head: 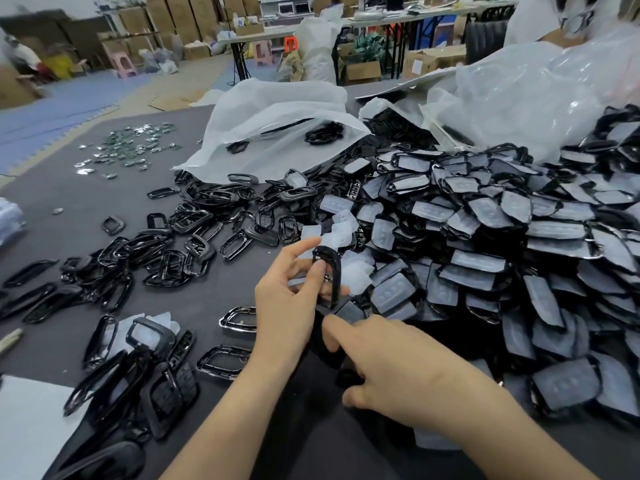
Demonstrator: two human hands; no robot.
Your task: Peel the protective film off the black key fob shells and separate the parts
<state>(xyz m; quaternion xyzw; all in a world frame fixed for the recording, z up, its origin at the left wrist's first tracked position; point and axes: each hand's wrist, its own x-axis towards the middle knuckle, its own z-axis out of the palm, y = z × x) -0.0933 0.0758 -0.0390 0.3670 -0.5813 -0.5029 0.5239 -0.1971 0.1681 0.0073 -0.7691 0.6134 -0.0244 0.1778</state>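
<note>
My left hand point(291, 299) pinches a black key fob shell frame point(329, 271) upright between thumb and fingers, above the grey table. Loose pieces of clear protective film point(341, 230) lie just behind it. My right hand point(391, 368) lies below and to the right, knuckles up, index finger stretched toward the left hand, the other fingers curled over a dark part point(346, 375) that is mostly hidden. A big heap of film-covered shells point(502, 244) fills the right side. Peeled black frames point(180, 244) are scattered to the left.
White plastic bags point(277, 126) lie open at the back of the grey table point(86, 195). Small green circuit boards point(135, 143) are spread at the far left. More black parts point(138, 368) pile at the near left beside a white sheet point(27, 420).
</note>
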